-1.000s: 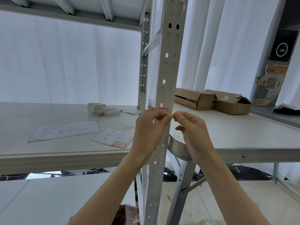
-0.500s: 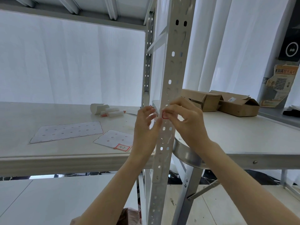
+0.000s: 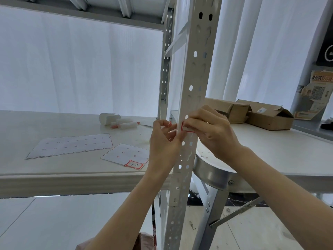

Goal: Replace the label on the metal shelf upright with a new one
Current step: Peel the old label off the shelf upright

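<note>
A white perforated metal shelf upright (image 3: 195,73) runs down the middle of the view. A small red-bordered label (image 3: 185,127) sits on its front face at hand height. My right hand (image 3: 212,129) pinches the label's right part, with fingers curled over it. My left hand (image 3: 164,141) is just left of the upright, fingers curled, fingertips at the label's left edge. On the shelf board lies a backing sheet (image 3: 124,154) carrying one red label marked "4-2" (image 3: 134,165).
A larger stripped backing sheet (image 3: 72,147) lies on the shelf board (image 3: 45,179), with a paper roll and red pen (image 3: 119,122) behind it. Right of the upright stands a white table with a metal rim (image 3: 212,173) holding two cardboard boxes (image 3: 268,114). White curtains hang behind.
The label has come more into view on the upright as my right hand shifted slightly right. My left hand stays at its left edge. The camera moved a little closer.
</note>
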